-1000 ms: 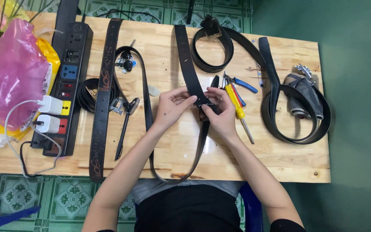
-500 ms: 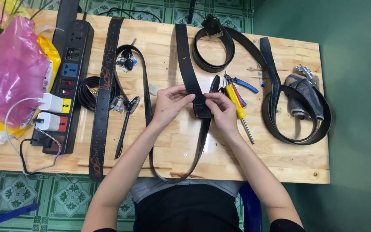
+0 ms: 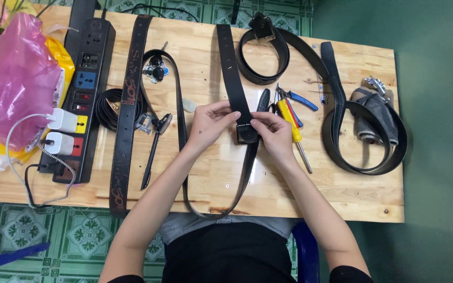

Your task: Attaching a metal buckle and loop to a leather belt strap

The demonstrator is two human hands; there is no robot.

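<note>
A long black leather belt (image 3: 230, 68) lies across the wooden table (image 3: 205, 173) and loops off the near edge. At the table's middle, a dark buckle (image 3: 247, 134) sits on this belt. My left hand (image 3: 211, 123) pinches the strap just above the buckle with thumb and forefinger. From the right side, my right hand (image 3: 272, 133) holds the buckle with its fingertips. Both hands touch the belt close together.
A black power strip (image 3: 82, 89) with two white chargers lies at left beside a pink plastic bag (image 3: 9, 78). A brown tooled belt (image 3: 127, 105), a coiled black belt (image 3: 268, 57), a yellow screwdriver (image 3: 292, 131), blue pliers (image 3: 300, 99) and another belt around grey cloth (image 3: 370, 115) surround the hands.
Both hands have shifted slightly along the belt; the fingers now close around the buckle, with the left thumb and forefinger pinching the strap above it.
</note>
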